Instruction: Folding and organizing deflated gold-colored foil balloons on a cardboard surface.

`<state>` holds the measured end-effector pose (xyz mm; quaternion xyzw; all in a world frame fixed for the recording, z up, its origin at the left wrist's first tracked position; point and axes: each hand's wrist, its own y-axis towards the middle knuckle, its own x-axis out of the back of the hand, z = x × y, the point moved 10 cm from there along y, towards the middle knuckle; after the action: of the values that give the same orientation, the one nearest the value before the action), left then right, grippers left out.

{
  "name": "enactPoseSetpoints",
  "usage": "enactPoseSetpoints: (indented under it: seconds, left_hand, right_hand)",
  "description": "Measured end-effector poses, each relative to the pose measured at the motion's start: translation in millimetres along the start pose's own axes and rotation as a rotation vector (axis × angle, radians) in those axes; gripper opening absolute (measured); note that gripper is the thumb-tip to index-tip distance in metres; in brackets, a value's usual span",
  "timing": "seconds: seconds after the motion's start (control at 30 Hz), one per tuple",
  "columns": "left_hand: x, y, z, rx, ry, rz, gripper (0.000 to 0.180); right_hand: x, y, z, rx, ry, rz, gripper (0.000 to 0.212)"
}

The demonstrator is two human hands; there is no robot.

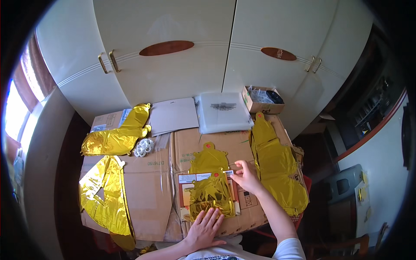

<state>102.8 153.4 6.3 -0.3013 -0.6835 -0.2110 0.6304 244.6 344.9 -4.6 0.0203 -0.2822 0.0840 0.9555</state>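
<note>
My left hand (206, 226) lies with its fingers stretched over the lower end of a folded gold foil balloon (212, 190). This balloon rests on a printed card (184, 193) with a dark red border. My right hand (248, 177) is beside the card's top right corner, next to a small white label. Its thumb and a finger are bent together there; what they hold, if anything, is too small to make out. Another gold foil piece (208, 158) with a rounded tab sticks out beyond the card's far edge.
Cardboard (143, 186) covers the table. Gold foil balloons lie on the left (106, 195), far left (115, 141) and right (275, 169). Farther back are white ring-like pieces (144, 147), grey-white sheets (170, 117), clear plastic bags (223, 115) and a small box (263, 102). Cabinets (164, 26) stand behind.
</note>
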Motion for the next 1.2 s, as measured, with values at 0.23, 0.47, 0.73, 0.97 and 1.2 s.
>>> enactPoseSetpoints:
  seconds: [0.23,0.47,0.73,0.97,1.2]
  left_hand:
    - [-3,0,-1,0.004,0.001,0.007,0.100]
    - [-4,-1,-1,0.000,0.001,-0.019,0.101]
    - [-3,0,-2,-0.012,-0.020,-0.008,0.098]
    - [-4,-1,0,-0.009,-0.011,-0.010,0.096]
    - [-1,-3,-1,-0.016,-0.048,-0.054,0.096]
  right_hand:
    - [-33,20,-31,-0.110,0.344,0.202,0.028]
    - [83,45,-15,-0.137,0.228,-0.264,0.024]
    - [158,27,-56,-0.073,-0.156,-0.531,0.053]
    - [25,-61,77,0.533,-0.573,-0.209,0.041]
    - [-25,-44,54,0.437,-0.311,-0.008,0.039]
